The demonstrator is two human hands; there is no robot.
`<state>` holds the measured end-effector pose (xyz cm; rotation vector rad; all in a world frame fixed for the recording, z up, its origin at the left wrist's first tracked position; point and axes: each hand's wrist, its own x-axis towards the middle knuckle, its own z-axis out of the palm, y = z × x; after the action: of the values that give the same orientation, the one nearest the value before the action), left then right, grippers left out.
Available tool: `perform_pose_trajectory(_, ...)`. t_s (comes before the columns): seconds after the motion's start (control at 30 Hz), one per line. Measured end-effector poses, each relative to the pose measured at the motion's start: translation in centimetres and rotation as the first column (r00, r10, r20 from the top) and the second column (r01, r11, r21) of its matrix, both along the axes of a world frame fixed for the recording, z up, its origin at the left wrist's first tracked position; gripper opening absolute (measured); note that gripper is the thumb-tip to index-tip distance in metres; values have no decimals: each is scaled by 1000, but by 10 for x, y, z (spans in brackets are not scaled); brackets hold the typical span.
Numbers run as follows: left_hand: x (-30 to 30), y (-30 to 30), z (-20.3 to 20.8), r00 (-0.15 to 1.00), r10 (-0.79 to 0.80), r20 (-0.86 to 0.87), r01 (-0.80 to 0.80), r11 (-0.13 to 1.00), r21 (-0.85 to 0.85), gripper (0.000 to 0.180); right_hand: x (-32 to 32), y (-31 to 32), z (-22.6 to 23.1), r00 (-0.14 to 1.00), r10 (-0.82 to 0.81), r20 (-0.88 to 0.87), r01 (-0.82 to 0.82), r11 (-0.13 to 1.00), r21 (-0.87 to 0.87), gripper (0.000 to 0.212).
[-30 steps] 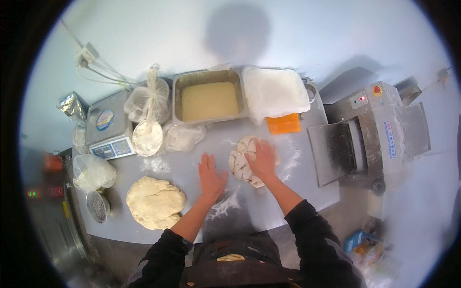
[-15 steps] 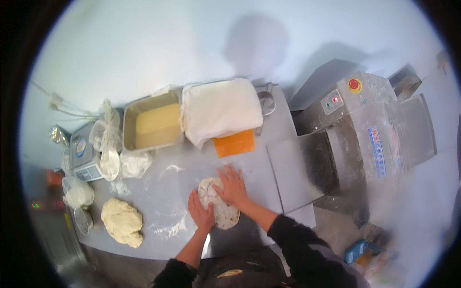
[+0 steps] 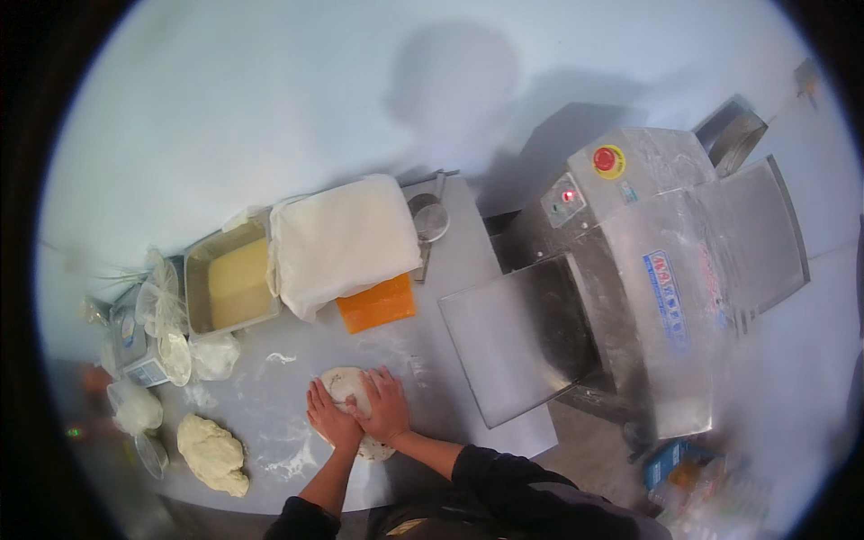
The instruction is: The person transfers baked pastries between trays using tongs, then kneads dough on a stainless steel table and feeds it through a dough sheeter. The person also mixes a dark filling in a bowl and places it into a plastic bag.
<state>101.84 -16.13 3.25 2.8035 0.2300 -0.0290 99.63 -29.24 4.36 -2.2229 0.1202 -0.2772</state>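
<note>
A flattish piece of pale dough with dark flecks [image 3: 343,382] lies on the steel table near its front edge, partly covered by my hands. My left hand [image 3: 331,418] rests along its left side, open, with the fingers stretched forward. Across the dough's right side my right hand [image 3: 384,412] lies flat and open, its thumb reaching toward the left hand. A larger lump of plain cream-coloured dough [image 3: 212,456] sits farther left on the same table.
Behind the dough are an orange scraper or sheet [image 3: 377,304], a white cloth-covered container [image 3: 346,243] and a metal tray of yellowish contents [image 3: 229,286]. A sieve [image 3: 431,220] lies beyond. Plastic bags [image 3: 160,301] and a scale [image 3: 144,369] stand left. A steel machine [image 3: 630,270] occupies the right.
The head view has turned, so the table appears shifted left. My hands have come closer together, with the left now farther forward along the dough and covering more of it.
</note>
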Motion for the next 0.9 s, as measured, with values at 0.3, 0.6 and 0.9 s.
perform_pose_trajectory(0.3, 2, -4, 1, 999, -2, -46, 4, 999, 33, 88, 7, -12, 10, 993, 86, -84, -85, 996, 18, 70)
perform_pose_trajectory(0.6, 1, -63, 33, 981, -158, -116, 165, 984, 61, 101, 125, -187, 76, 842, -460, 283, 492, 869, -51, 66)
perform_pose_trajectory(0.9, 10, -67, 55, 973, -146, -181, 154, 988, 27, 102, 171, -417, 170, 994, -71, -78, -96, -302, -949, 52)
